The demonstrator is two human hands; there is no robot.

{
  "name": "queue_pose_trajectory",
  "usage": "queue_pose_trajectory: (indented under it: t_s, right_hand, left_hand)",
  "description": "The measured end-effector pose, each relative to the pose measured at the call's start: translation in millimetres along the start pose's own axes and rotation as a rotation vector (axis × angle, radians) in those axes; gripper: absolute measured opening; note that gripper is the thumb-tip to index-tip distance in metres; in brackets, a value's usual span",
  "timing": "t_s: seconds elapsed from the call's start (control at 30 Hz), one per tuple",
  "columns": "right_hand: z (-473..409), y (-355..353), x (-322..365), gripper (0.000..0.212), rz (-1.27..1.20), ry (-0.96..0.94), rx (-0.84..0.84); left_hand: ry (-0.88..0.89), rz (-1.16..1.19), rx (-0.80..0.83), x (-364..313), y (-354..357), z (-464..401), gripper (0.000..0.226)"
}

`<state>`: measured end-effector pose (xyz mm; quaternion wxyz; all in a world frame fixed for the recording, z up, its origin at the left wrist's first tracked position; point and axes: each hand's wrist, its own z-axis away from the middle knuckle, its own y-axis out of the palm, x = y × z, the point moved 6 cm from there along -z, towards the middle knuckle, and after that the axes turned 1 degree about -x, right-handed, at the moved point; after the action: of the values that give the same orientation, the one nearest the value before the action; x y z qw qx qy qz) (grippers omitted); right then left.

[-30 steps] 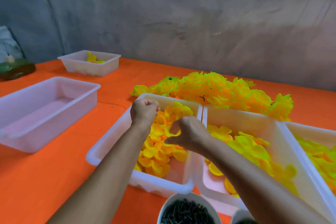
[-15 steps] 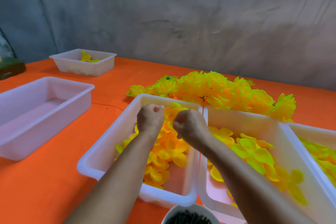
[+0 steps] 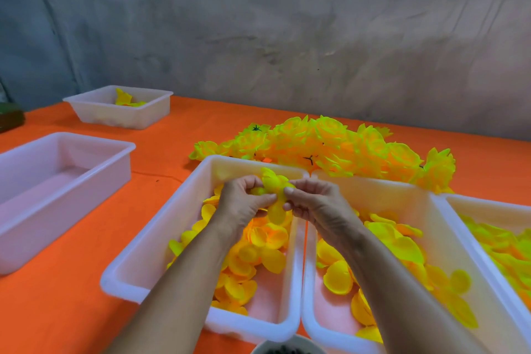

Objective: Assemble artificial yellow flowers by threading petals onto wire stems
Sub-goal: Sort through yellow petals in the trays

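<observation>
Both hands, left hand (image 3: 244, 201) and right hand (image 3: 313, 204), are pinching a yellow petal cluster (image 3: 274, 185) above the left petal tray (image 3: 155, 241); seemingly light, soft, crushable, best gripped near its centre.

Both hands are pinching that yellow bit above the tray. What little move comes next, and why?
Probably push the petal further down with the right hand while the left hand steadies it. Both hands grip one half-built flower over the tray; the stem itself is hidden.
</observation>
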<state>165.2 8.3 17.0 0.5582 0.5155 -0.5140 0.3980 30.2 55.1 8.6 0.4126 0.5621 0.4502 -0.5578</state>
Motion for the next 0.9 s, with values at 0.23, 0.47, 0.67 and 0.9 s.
queue_pose_trajectory:
  t_s: [0.23,0.47,0.67,0.9]
  right_hand:
    - [-3,-1,1,0.022,0.244,-0.18,-0.156]
    - [0,1,2,0.009,0.186,-0.18,-0.042]
    - [-1,1,2,0.005,0.18,-0.098,0.035]
    - [-1,-4,2,0.025,0.339,-0.196,-0.246]
  left_hand:
    - [0.125,-0.1,-0.045,-6,-2,4,0.008]
    - [0.029,0.121,-0.131,0,-9,1,0.015]
    - [0.129,0.259,-0.121,-12,-8,3,0.012]
    - [0.243,-0.011,-0.028,-15,0,6,0.01]
